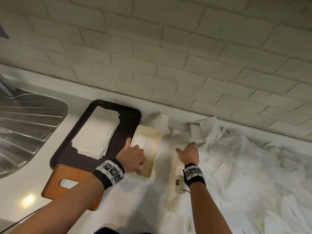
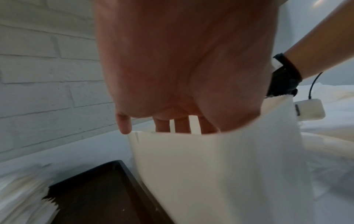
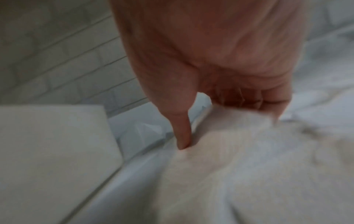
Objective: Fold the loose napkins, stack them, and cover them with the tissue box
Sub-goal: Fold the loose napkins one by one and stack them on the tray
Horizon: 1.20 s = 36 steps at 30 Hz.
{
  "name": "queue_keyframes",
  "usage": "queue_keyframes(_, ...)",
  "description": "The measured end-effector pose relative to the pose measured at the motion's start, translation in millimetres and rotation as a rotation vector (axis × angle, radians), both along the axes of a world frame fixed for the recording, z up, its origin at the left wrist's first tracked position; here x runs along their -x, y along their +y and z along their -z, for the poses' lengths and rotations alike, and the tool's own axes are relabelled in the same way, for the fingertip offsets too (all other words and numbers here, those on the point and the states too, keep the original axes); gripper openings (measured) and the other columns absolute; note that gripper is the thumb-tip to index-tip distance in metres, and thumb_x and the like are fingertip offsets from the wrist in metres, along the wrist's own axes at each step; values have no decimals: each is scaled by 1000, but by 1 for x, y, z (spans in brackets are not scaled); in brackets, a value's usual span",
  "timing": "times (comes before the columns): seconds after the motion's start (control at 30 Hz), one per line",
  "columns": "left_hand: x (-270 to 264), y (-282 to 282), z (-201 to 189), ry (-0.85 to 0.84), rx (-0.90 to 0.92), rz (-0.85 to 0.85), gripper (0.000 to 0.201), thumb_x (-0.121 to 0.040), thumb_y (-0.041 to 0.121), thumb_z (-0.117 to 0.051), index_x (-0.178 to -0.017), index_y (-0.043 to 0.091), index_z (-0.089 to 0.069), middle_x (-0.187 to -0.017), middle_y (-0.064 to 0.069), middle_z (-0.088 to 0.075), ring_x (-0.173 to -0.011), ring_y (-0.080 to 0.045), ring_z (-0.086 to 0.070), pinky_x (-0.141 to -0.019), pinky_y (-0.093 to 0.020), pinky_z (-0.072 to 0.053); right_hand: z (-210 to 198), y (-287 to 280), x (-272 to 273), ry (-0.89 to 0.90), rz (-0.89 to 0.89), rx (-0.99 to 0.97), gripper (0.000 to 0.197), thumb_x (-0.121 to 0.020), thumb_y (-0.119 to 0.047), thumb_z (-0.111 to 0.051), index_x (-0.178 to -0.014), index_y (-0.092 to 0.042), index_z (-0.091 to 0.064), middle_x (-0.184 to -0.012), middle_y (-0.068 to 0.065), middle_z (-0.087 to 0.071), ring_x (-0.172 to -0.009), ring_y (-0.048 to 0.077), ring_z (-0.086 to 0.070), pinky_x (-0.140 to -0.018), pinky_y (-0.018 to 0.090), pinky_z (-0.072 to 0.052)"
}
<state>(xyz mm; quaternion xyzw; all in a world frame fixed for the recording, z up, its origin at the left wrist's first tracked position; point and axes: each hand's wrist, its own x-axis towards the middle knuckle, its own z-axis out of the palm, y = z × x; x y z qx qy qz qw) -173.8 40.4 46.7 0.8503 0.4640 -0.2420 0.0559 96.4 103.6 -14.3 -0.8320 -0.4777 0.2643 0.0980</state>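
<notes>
A cream open box (image 1: 152, 155) sits on the counter against the right side of a dark brown tray (image 1: 128, 119). One folded napkin (image 1: 142, 142) lies inside it. My left hand (image 1: 135, 154) grips the box's left wall (image 2: 191, 166), fingers over the rim and thumb along the outside. A stack of folded napkins (image 1: 96, 134) lies on the tray. My right hand (image 1: 189, 152) grips a loose napkin (image 3: 229, 151) just right of the box, thumb pressed down and fingers curled. A wooden tissue box cover (image 1: 55, 181) with a slot lies at the tray's near end.
Several loose white napkins (image 1: 244, 166) cover the counter to the right as far as the brick wall (image 1: 168, 48). A steel sink drainboard (image 1: 25, 129) is at the left. The counter's near edge runs under my forearms.
</notes>
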Motion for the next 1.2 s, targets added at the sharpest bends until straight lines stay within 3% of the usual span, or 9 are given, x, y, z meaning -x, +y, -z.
queue_keyframes(0.2, -12, 10, -1, 23, -42, 7, 62, -89, 63, -67, -138, 29, -54, -135, -2, -57, -121, -35, -61, -116, -79, -6, -19, -6, -4, 124, 65, -180, 43, -102, -34, -71, -130, -8, -50, -126, 21, -67, -115, 46, -67, -96, 51, -53)
queue_keyframes(0.33, -14, 12, -5, -152, -122, -96, 72, -85, 80, -61, -141, 33, -56, -139, 5, -56, -124, -28, -59, -114, -66, -21, -36, -13, -18, 290, 1, -217, 32, -98, -21, -74, -123, -9, -59, -121, 19, -71, -96, 31, -68, -89, 40, -54)
queue_keyframes(0.47, -32, 5, -36, -803, -148, -434, 49, -106, 67, -42, -124, 26, -63, -112, 6, -69, -105, -16, -65, -89, -37, -53, -87, -40, -14, 677, -44, -401, 42, -97, -7, -74, -128, -27, -54, -125, 6, -73, -107, 22, -72, -86, 38, -59)
queue_keyframes(0.6, -49, -4, -69, -1157, 108, -679, 76, -98, 86, -31, -124, 23, -64, -93, 6, -74, -93, -13, -72, -95, -44, -59, -153, -80, 5, 963, -240, -546, 63, -97, 9, -72, -144, -24, -46, -144, -12, -62, -128, 9, -66, -100, 29, -58)
queue_keyframes(0.67, -55, -4, -86, -1477, 283, -843, 74, -94, 84, -48, -135, 23, -58, -108, 1, -75, -97, -12, -76, -99, -45, -61, -166, -96, 12, 1039, -298, -515, 72, -97, 10, -71, -149, -27, -39, -146, 1, -66, -130, 24, -68, -102, 44, -61)
queue_keyframes(0.73, -60, -4, -98, -1790, 362, -943, 58, -97, 57, -70, -143, 25, -53, -123, -2, -77, -111, -16, -76, -103, -47, -59, -160, -107, 17, 1054, -318, -469, 79, -98, 8, -71, -151, -33, -30, -144, 11, -68, -132, 35, -67, -103, 61, -58)
queue_keyframes(0.8, -62, -3, -102, -1961, 282, -916, 52, -99, 21, -78, -144, 19, -53, -124, -7, -78, -116, -24, -76, -101, -49, -60, -150, -118, 27, 1089, -255, -438, 74, -102, -3, -71, -151, -38, -28, -142, 9, -70, -130, 33, -68, -103, 62, -58)
queue_keyframes(0.97, -61, -9, -94, -1985, 231, -806, 39, -99, 15, -78, -135, 9, -65, -130, -11, -76, -125, -32, -71, -111, -61, -52, -138, -128, 52, 985, -187, -507, 31, -113, -35, -54, -141, -22, -58, -131, 0, -75, -126, 20, -70, -107, 48, -56)
queue_keyframes(1.2, -51, -12, -101, -1922, 140, -938, 24, -97, 15, -79, -116, 8, -67, -101, -2, -82, -99, -22, -80, -97, -53, -62, -132, -123, 79, 851, -107, -624, 38, -105, -35, -70, -138, -27, -52, -120, -12, -76, -106, 10, -76, -82, 30, -63)
